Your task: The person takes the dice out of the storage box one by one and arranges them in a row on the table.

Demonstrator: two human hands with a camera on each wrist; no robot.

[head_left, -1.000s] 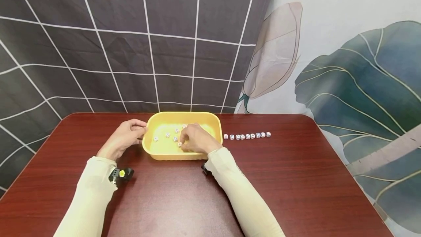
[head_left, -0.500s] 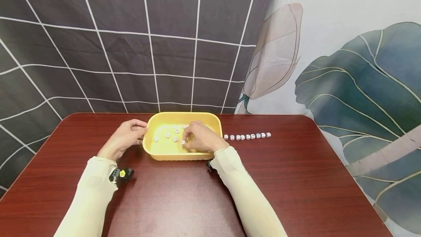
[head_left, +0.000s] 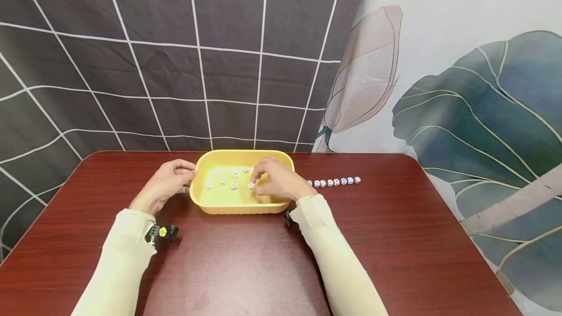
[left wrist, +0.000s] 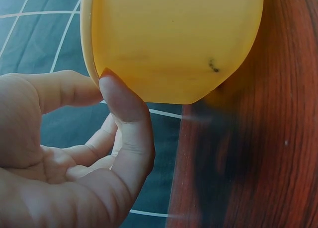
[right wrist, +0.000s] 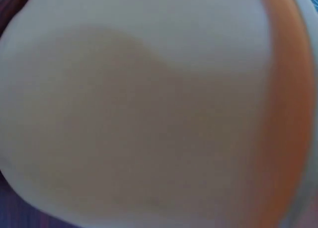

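Note:
A yellow plastic tub [head_left: 243,209] stands on the table with several white dice inside, among them a die [head_left: 208,186] near its left end. My left hand [head_left: 169,182] pinches the tub's left rim between thumb and forefinger; the left wrist view shows this grip on the rim [left wrist: 89,44] up close. Over the tub, my right hand [head_left: 278,179] pinches one white die [head_left: 251,186] at its fingertips. In the right wrist view the tub's wall [right wrist: 139,128] fills the picture, blurred, and hides the fingers.
A straight row of several dice [head_left: 336,182] runs rightward from the tub on the dark red wooden table [head_left: 395,238]. Behind the table hang a dark grid-patterned cloth [head_left: 228,77] and a leaf-printed cloth [head_left: 483,96].
My right hand has moved right and slightly away from me inside the tub, carrying the die along. It now covers the left end of the row. The left hand stays on the rim.

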